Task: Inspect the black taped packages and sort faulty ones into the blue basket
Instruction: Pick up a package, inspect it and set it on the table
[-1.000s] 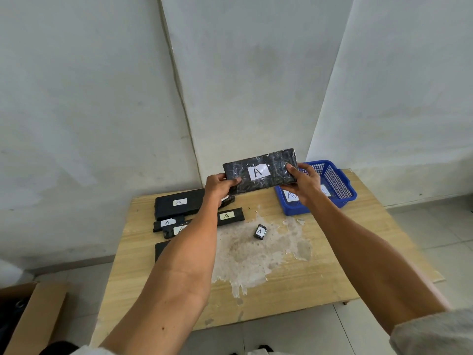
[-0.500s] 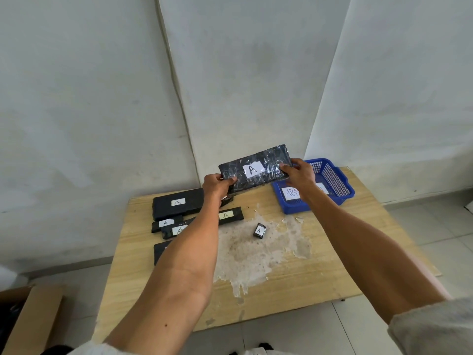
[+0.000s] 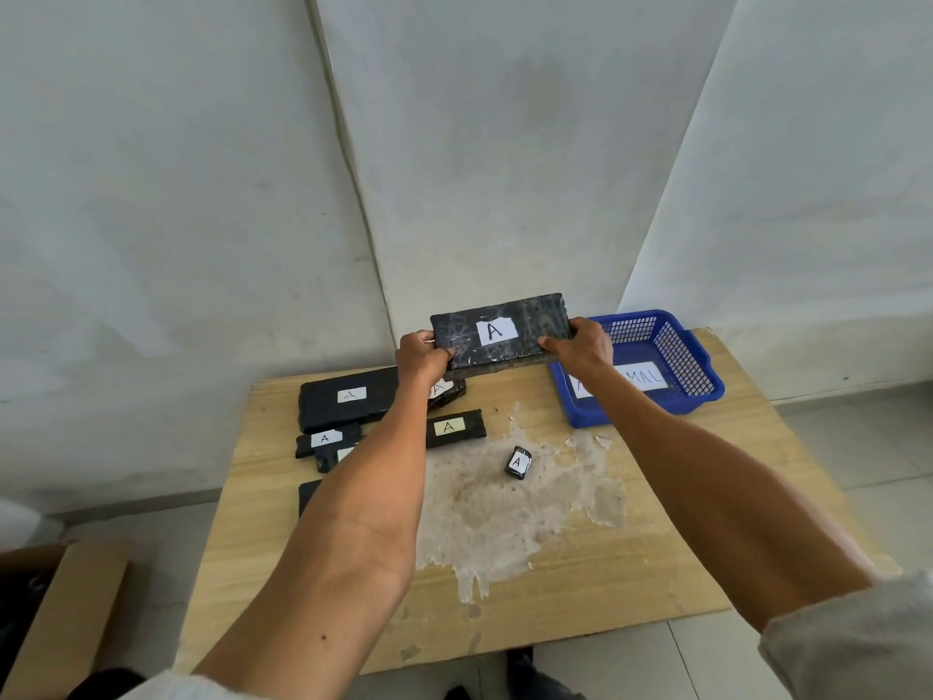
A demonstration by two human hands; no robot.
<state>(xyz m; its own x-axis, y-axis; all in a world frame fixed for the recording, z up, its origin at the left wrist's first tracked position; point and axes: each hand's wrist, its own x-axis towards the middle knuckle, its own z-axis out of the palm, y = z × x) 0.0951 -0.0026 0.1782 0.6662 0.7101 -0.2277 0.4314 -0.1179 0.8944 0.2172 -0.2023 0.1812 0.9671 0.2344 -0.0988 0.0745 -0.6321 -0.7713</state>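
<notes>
Wooden table: blue basket at far right corner.
Held package: lifted over table's far edge, "A" label facing camera, long axis 9-to-3.
Basket at 4 o'clock from package; right hand nearer, just beside basket.
Left hand clamps 9 o'clock end, right hand clamps 3 o'clock end.

Light wooden table set against the walls, large pale flaky stain across the middle of its top, white plastered walls with slanting seams, pale tiled floor, brown cardboard box on the floor at lower left
</notes>
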